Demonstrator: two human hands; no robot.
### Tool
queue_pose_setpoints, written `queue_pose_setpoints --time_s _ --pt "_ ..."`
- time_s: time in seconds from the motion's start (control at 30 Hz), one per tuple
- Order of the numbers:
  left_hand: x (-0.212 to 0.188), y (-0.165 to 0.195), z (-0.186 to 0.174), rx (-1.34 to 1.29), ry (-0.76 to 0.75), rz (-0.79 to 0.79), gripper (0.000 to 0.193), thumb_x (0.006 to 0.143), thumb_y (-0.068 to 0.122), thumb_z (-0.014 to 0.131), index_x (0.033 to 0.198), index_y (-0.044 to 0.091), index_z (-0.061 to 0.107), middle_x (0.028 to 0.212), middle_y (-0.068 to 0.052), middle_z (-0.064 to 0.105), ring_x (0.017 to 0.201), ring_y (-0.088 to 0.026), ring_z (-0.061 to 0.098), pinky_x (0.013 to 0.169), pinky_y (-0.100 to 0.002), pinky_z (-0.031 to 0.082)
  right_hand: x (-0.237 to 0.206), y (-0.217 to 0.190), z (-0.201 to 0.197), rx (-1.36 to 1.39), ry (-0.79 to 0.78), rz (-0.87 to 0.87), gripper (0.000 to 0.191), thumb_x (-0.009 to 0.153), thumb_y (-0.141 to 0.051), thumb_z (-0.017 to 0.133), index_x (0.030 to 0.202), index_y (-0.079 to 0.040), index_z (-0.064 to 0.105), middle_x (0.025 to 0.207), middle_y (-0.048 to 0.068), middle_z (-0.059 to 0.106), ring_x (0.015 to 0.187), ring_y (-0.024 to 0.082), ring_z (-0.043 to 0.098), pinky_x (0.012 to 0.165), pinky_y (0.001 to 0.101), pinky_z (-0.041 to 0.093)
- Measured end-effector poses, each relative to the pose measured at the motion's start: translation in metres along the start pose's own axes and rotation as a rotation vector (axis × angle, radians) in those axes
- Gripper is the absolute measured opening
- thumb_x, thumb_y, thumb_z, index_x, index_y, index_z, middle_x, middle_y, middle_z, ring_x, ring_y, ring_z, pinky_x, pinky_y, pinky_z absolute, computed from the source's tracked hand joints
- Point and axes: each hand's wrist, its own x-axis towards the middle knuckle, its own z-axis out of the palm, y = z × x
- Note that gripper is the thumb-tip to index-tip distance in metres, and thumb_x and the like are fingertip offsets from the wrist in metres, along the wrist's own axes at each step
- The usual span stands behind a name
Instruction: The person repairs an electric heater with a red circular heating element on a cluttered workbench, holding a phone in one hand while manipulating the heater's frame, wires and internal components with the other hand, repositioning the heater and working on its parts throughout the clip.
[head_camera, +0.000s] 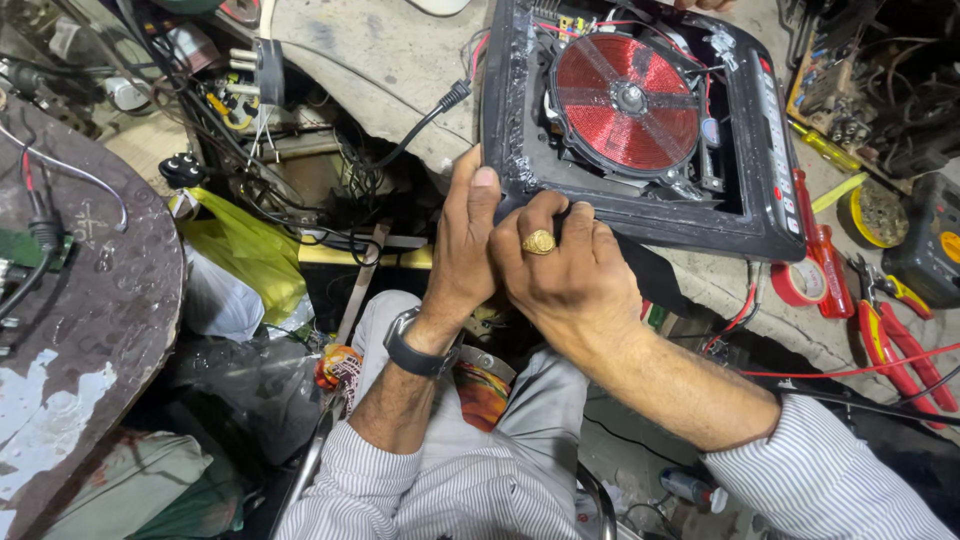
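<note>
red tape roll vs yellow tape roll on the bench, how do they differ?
The red tape roll lies near the bench's front edge, beside the red screwdriver; the yellow tape roll lies further back, next to the dark meter. The red tape roll's centre is open and pale; the yellow tape roll's centre looks filled with something dark and grimy. Both lie flat, right of the opened induction cooktop.
</note>
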Motion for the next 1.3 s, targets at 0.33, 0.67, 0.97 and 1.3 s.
queue_pose_setpoints --time_s 0.33,0.67,0.97,1.3 --pt "-0.004 0.003 0.000 0.069 0.029 -0.050 0.053 0.113 0.038 0.035 0.146 0.000 0.048 0.128 -0.017 0.067 0.118 -0.024 0.063 0.104 -0.036 0.050 -0.004 0.010 -0.008 0.154 -0.080 -0.037 0.023 0.090 -0.022 0.062 0.108 -0.007 0.063 0.109 0.013 0.062 0.092 0.026 0.063 0.075 0.0329 0.053" --pt "-0.017 0.011 0.010 0.218 0.076 -0.087 0.052 0.112 0.038 0.032 0.149 0.003 0.044 0.133 -0.023 0.066 0.124 -0.037 0.065 0.103 -0.043 0.050 -0.014 0.017 -0.007 0.172 0.025 -0.044 0.019 0.093 -0.021 0.063 0.107 -0.008 0.062 0.110 0.013 0.059 0.098 0.026 0.063 0.080 0.0345 0.054" --pt "-0.014 0.030 0.002 0.331 0.005 -0.091 0.050 0.112 0.038 0.034 0.149 0.007 0.047 0.132 -0.024 0.067 0.124 -0.040 0.065 0.102 -0.045 0.051 -0.020 0.044 -0.002 0.510 0.044 -0.032 0.026 0.087 -0.020 0.066 0.110 -0.008 0.067 0.107 0.006 0.063 0.091 0.022 0.063 0.075 0.0336 0.055" --pt "0.003 0.028 0.013 0.160 -0.046 -0.084 0.062 0.112 0.052 0.030 0.148 0.004 0.044 0.126 -0.023 0.065 0.116 -0.036 0.066 0.100 -0.047 0.050 -0.015 0.055 -0.002 0.450 -0.029 -0.100 0.017 0.086 -0.021 0.066 0.101 -0.013 0.067 0.100 0.002 0.063 0.085 0.018 0.063 0.069 0.0312 0.055"
